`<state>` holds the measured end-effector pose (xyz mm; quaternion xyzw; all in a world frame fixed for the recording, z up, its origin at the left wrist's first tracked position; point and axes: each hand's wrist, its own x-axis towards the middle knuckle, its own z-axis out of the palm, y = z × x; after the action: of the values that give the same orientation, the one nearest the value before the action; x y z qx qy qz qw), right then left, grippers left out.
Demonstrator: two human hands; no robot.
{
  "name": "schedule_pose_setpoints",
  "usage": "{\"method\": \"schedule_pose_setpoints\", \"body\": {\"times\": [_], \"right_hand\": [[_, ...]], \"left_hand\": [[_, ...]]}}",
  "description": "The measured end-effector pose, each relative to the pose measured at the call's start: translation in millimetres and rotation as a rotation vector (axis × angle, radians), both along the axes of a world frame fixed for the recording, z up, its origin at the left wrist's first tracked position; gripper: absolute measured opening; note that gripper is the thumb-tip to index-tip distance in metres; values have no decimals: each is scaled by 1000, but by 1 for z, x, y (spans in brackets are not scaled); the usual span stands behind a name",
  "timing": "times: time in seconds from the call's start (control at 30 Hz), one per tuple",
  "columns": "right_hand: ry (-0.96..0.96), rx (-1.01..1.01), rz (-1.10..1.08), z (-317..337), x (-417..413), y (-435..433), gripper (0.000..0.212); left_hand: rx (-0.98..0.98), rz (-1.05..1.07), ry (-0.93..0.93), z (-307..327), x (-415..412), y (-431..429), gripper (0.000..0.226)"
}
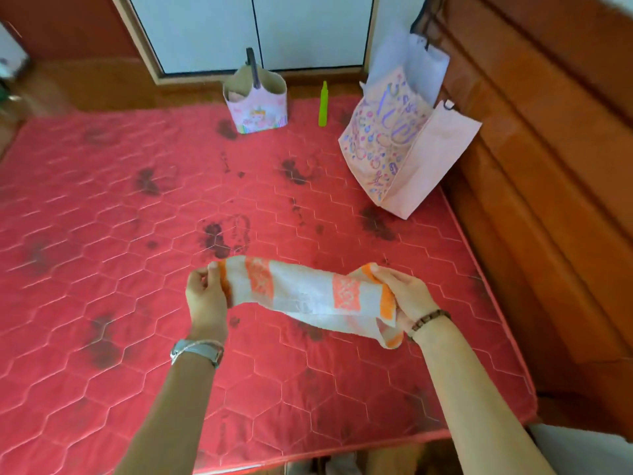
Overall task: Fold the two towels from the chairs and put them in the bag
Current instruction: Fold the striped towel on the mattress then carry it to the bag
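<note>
Expect a skewed, bunched fold if set down as held, owing to the mid-length sag in the towel (308, 296) and the loose corner dangling below the right hand (404, 296); guard against slip from the light left-side pinch. Held over the red mattress (137, 200), well apart from the pink paper bag (394, 149). Pinched at one short edge by fingertips of the left hand (205, 296); gripped at the bunched opposite end by curled right-hand fingers.

Bright and even, with soft light on the red quilted mattress (137, 234). Only faint shadows. Blurry at the left edge and top right corner. Straight lines bent near edges.
</note>
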<state>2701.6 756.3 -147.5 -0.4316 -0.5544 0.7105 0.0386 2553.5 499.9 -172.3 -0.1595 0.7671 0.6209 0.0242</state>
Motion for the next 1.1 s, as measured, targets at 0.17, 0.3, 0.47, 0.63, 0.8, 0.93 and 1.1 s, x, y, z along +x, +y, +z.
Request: {"method": "schedule_pose_setpoints", "body": {"times": [0.17,0.3,0.47,0.63,0.8,0.93,1.1], "right_hand": [[120,102,-55,75,-43,2,9],[182,211,-78,113,-89,15,10],[153,384,46,145,-142,27,39],[240,362,53,197,-178,17,36],[366,379,-6,216,-205,15,32],[348,360,2,203,-201,12,29],[228,374,59,148,-181,13,30]], "left_hand": [[120,24,65,74,-31,-11,19],[152,26,131,124,-66,-15,26],[181,43,155,168,-107,-15,27],[221,61,251,210,-140,-12,26],[206,93,394,245,-151,-13,25],[195,126,431,241,-143,-15,25],[195,205,345,187,-119,-20,25]]}}
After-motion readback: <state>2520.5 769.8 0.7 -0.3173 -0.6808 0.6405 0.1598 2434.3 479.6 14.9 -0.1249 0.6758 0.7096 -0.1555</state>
